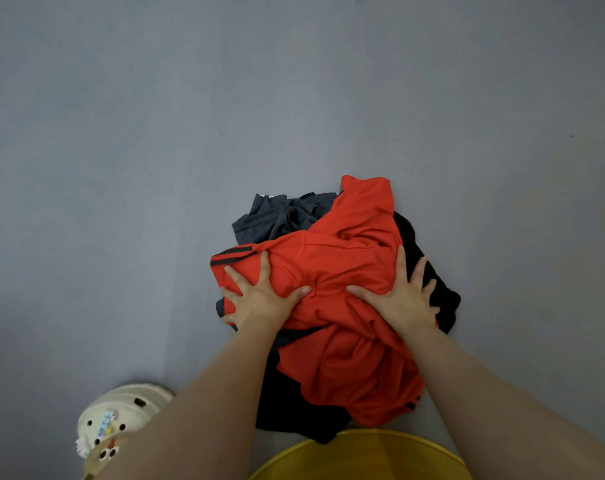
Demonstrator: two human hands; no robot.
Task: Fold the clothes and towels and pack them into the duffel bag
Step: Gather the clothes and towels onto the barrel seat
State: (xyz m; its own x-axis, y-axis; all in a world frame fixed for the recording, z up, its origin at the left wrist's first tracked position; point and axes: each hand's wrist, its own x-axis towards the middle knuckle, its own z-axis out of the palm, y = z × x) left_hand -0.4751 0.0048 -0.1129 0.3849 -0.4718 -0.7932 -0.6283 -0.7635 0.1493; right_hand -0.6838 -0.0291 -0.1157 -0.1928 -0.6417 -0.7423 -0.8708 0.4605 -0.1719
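Pile of clothes (332,299) sits bunched on the grey floor (155,133), unfolded, and serves as landmark here. Topmost is a red garment (346,271) with a dark stripe along its left edge; it drapes over most of the pile and hangs toward the near side. Behind it, at the pile's far-left corner, a dark grey garment (280,216) pokes out, crumpled. A black garment (429,282) shows along the pile's right side and also under the near-left edge. Left hand (259,299) lies on the pile's left flank, fingers spread wide and straight, palm pressed flat on the red cloth, thumb pointing inward. Right hand (401,299) lies on the right flank, likewise spread, palm down, fingers reaching onto the black cloth, thumb toward the middle. Neither hand pinches any fabric; both press from the sides and top. Both forearms bare, coming in from the near edge. Just nearer than the pile, touching or slightly under its hanging cloth, the rim of a yellow tub (363,455); cannot tell what is in it. Left of the tub, well off the pile, a cream clog (121,420) with charms.
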